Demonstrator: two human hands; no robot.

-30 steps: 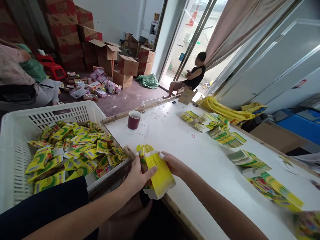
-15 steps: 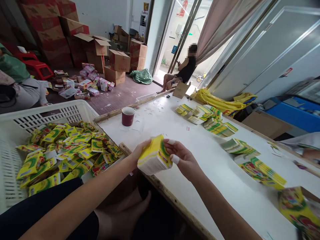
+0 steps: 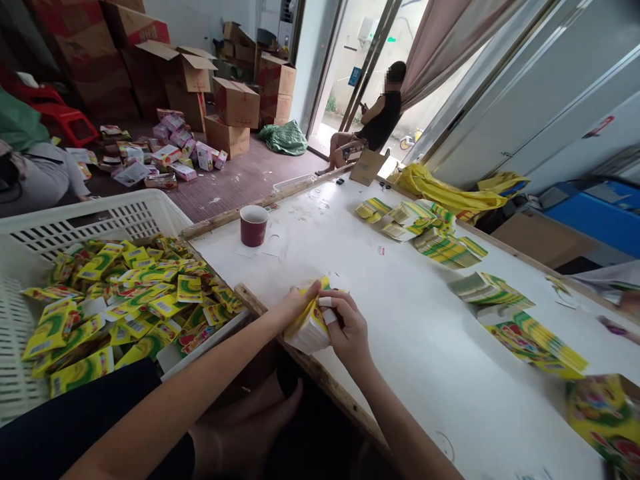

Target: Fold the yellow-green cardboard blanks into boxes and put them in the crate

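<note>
A thick stack of flat yellow-and-green printed cartons (image 3: 309, 335) rests at the near edge of the white table, its pale edges toward me. My left hand (image 3: 299, 301) is wrapped round its left and far side, the thumb on top. My right hand (image 3: 349, 328) closes on its right end, with white tape round two fingertips. Both hands meet at the stack's upper corner and hide part of its top. Left of the table, a white plastic basket (image 3: 173, 208) holds many small folded yellow cartons (image 3: 145, 293).
A maroon cup (image 3: 254, 227) stands on the table (image 3: 370, 293). Fanned yellow-green carton piles (image 3: 447, 248) line its far side, with a carton box (image 3: 607, 417) at the right. Cardboard boxes (image 3: 233, 110) stand on the floor behind. One person (image 3: 383, 120) sits by the doorway, another (image 3: 30, 153) at left.
My right hand has moved left and closed in on the stack; before, its fingers were more spread at the right end. My left thumb now shows on top. The view has shifted slightly.
</note>
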